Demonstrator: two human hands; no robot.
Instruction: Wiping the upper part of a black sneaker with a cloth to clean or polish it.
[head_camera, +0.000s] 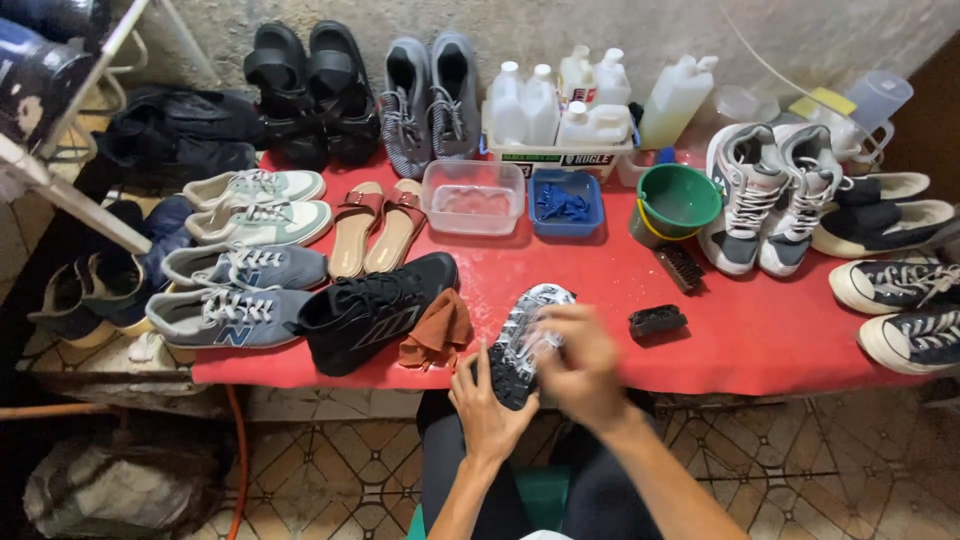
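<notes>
A person sits at a red table (760, 340). The left hand (487, 405) holds the near end of a black shoe (520, 345), fingers wrapped around its heel. The shoe lies sole up at the near edge of the table, near the middle. The right hand (575, 365) is on top of the shoe. It is blurry, so I cannot tell if it is gripping the shoe or only pressing on it.

At nine o'clock from the shoe, just beside it, lies a crumpled brown cloth (437, 330). Past the cloth sits another black sneaker (372, 310). Further at nine o'clock are two grey sneakers (235, 290) and two pale green ones (258, 205).

At three o'clock from the shoe, near it, lies a small black brush (657, 321). At two o'clock sits a second brush (682, 266), just beside a green bucket (676, 203).

At twelve o'clock are a clear plastic tub (473, 197) and a blue tray (564, 202). Behind them, by the wall, stand white bottles (560, 105). At eleven o'clock lie tan sandals (375, 225).

At two o'clock, past the bucket, stand white and grey high sneakers (770, 195). More dark shoes (900, 285) fill the right end of the table.

Nothing lies between the hands and the shoe. The cloth and the small brush hem it in on both sides.
</notes>
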